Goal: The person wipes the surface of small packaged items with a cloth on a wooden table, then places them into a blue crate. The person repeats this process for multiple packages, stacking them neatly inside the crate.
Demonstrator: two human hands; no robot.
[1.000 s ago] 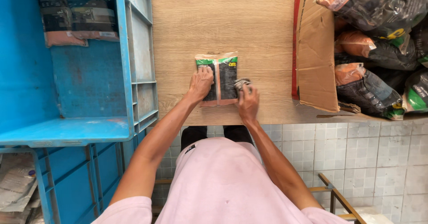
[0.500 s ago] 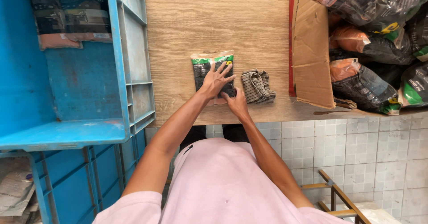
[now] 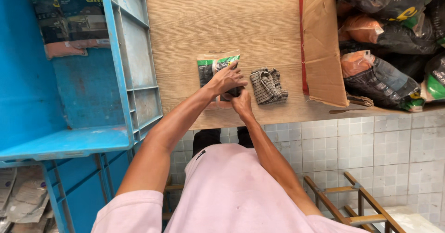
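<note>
A flat plastic packet [image 3: 207, 66] with a green, black and clear face lies on the wooden table [image 3: 218, 15]. My left hand [image 3: 226, 79] rests on top of it with fingers spread. My right hand [image 3: 241, 101] pinches the packet's near end, partly under the left hand. Just right of the packet lies a folded grey checked cloth [image 3: 268, 85], touched by neither hand.
A blue plastic crate [image 3: 69, 75] at left holds a similar packet [image 3: 69, 22]. At right an open cardboard box [image 3: 322, 47] is stuffed with several bagged items [image 3: 389, 38]. The table's near edge meets a white tiled front; wooden stool legs [image 3: 357, 205] show below right.
The checked cloth left my right hand and now lies on the table to the right. Both hands have come onto the packet's near end.
</note>
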